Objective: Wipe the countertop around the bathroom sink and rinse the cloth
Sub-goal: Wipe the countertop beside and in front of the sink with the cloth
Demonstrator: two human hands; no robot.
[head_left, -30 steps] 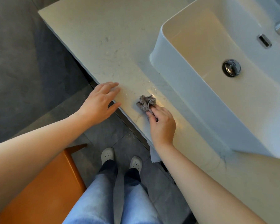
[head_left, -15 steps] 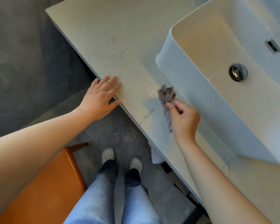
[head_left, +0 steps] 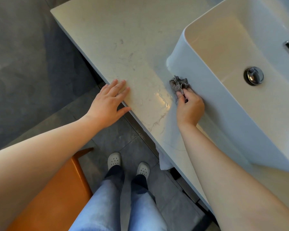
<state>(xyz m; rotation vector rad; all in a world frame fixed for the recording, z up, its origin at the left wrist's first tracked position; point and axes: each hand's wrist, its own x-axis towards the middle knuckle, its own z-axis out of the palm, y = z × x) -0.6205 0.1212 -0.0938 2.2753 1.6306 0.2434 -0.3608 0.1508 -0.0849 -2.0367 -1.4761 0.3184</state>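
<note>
Right hand (head_left: 189, 107) pinches the bunched cloth (head_left: 179, 84), which has slid from mid-counter up to the foot of the sink (head_left: 223, 105) (a wet sheen (head_left: 162, 97) trails behind). Wiping is underway; rinsing waits. Left hand (head_left: 108, 102) lies flat, fingers straight, on the counter (head_left: 115, 39) front edge. Bare counter opens leftward; the sink wall blocks the right.

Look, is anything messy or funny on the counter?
Yes. A shiny wet smear sits on the counter between the left hand and the right hand, which grips the cloth. Faint grey scuffs mark the counter farther back.
</note>
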